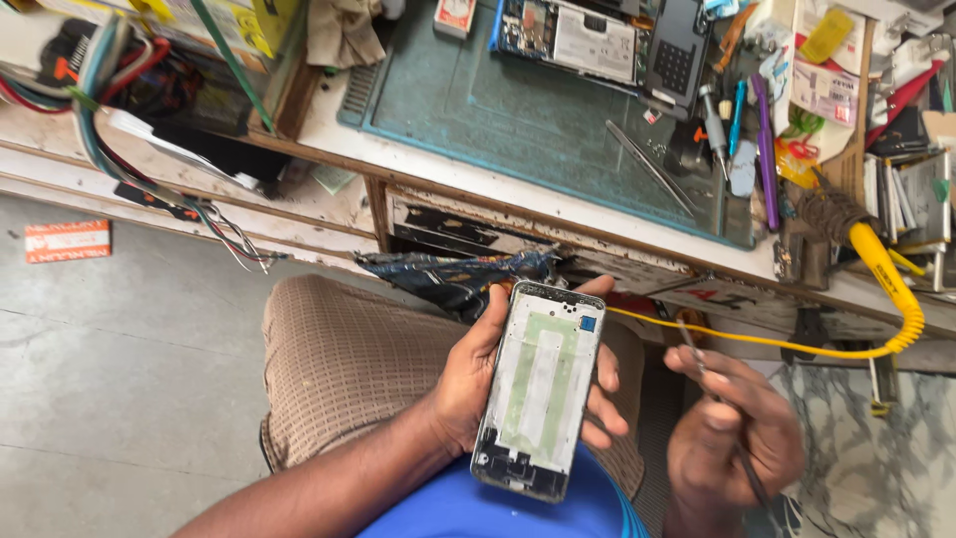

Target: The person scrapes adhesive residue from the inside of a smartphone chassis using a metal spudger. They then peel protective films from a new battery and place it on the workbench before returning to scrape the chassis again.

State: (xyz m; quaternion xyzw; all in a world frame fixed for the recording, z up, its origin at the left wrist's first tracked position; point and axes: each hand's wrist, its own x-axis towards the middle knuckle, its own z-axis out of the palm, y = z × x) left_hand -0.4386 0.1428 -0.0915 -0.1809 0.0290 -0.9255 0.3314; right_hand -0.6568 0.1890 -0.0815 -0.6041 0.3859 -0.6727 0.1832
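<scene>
Left hand [478, 374] grips a phone frame [541, 389], right hand [732, 433] pinches tweezers [697, 359]; orange label [67, 240] on floor.

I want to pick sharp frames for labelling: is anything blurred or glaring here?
Head view: the right hand and its thin tool are motion-blurred; the phone frame in the left hand is sharp; even daylight, no strong glare; edges bend slightly from the wide lens.

Your left hand [468, 384] cradles an opened phone frame [540, 389] over your lap, thumb on its left edge, fingers wrapped around the right. Your right hand [732, 428], blurred, pinches thin tweezers [697, 359] just beside it. A teal mat [518, 110] lies on the workbench [329, 204] above.
</scene>
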